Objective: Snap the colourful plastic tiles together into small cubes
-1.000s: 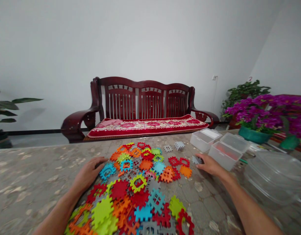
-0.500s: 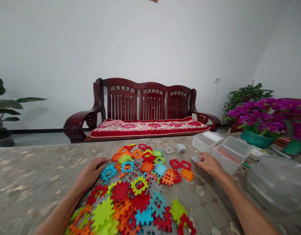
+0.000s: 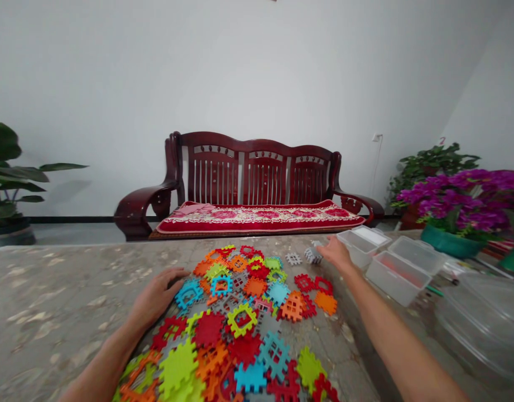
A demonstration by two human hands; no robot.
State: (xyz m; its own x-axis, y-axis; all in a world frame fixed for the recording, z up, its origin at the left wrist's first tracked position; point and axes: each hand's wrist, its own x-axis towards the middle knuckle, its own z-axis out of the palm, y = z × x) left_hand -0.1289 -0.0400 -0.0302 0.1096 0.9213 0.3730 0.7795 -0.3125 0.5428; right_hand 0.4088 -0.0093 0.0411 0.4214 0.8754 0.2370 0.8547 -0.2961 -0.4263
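Observation:
Interlocking plastic tiles (image 3: 243, 319) in red, orange, green, blue and grey lie in a large loose heap across the middle of the table (image 3: 51, 301). At the heap's left edge rests my left hand (image 3: 162, 290), its fingers loosely stretched beside a blue tile (image 3: 188, 294). My right hand (image 3: 337, 254) reaches to the far side, fingertips pinched on a grey tile (image 3: 317, 244) right at a small stack of grey tiles (image 3: 312, 256). One more grey tile (image 3: 293, 258) lies flat just left of that stack. The fingers partly hide the pinched tile.
Right of my right hand stand two clear plastic boxes (image 3: 393, 279) with lids open, the nearer with something red inside. A clear lidded container (image 3: 483, 324) sits farther right, by purple flowers (image 3: 461, 195) in a green pot. Beyond the table is a wooden bench (image 3: 257, 173).
My right hand has moved away from me and left, carrying the grey tile from beside the boxes to the grey stack. The left hand stays at the heap. The view has shifted slightly.

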